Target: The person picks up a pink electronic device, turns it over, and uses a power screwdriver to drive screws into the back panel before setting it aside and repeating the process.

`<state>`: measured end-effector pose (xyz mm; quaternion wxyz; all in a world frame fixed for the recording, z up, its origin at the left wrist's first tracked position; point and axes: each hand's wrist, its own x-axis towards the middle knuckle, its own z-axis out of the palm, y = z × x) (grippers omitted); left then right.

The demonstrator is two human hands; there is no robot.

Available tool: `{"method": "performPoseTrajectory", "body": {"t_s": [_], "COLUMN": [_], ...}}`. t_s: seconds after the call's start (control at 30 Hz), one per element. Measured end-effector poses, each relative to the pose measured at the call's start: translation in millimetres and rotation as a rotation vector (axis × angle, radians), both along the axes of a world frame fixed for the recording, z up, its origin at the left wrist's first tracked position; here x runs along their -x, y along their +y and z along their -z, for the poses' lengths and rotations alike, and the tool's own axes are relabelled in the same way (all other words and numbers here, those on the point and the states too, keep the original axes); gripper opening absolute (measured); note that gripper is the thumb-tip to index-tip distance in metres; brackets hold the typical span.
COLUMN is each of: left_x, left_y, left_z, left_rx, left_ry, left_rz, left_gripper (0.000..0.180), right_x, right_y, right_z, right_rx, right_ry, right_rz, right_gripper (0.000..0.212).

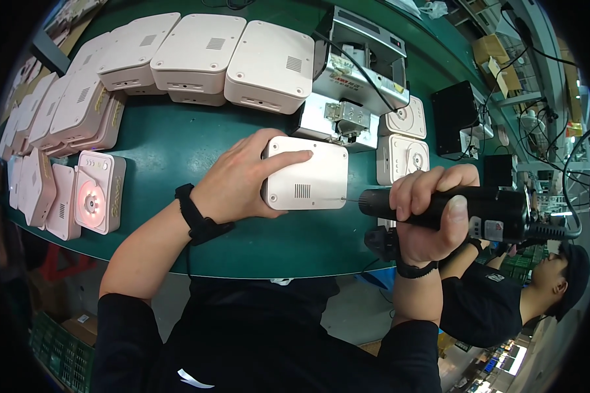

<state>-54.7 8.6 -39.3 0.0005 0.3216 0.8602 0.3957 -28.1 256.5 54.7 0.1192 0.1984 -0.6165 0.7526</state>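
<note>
A white box-shaped device (pixel 321 171) lies on the green tabletop (pixel 177 141), its vented face with corner screw holes turned up. My left hand (pixel 242 171) is wrapped round its left side, thumb lying across the top face. In my right hand (pixel 432 203) is a black corded electric screwdriver (pixel 485 213), held nearly level. Its thin bit points left and reaches the device's lower right corner. Whether the bit sits in the screw hole there, I cannot tell. Both my wrists carry black bands.
Stacked white devices (pixel 269 65) line the far and left sides; one standing device (pixel 93 200) glows reddish. Behind my work stands a metal screw-feeding machine (pixel 360 65). More devices (pixel 403 157) lie right of it, near a black box (pixel 462 118). A co-worker (pixel 505 295) is at lower right.
</note>
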Motion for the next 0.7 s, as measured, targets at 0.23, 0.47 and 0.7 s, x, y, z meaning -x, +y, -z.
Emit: {"method": "performPoseTrajectory", "body": {"t_s": [0.23,0.47,0.7], "left_x": [-1.8,-3.8,-3.9], "left_y": [-1.3,-1.2,-3.5], "left_z": [-2.7,-0.2,3.7], "left_rx": [0.020,0.009,-0.020], "left_ry": [-0.005,0.009,0.010], "left_rz": [0.008,-0.003,-0.019], "left_gripper": [0.083,0.083,0.082], "right_x": [32.3,70.3,17.9], "right_y": [-14.3,-28.0,-28.6], "right_z": [-32.2,-33.5,-33.9], "right_rx": [0.051,0.011,0.091], "right_ry": [0.065,0.051,-0.069], "right_rz": [-0.049,0.148,-0.040], "right_gripper": [0.028,0.027,0.029]}}
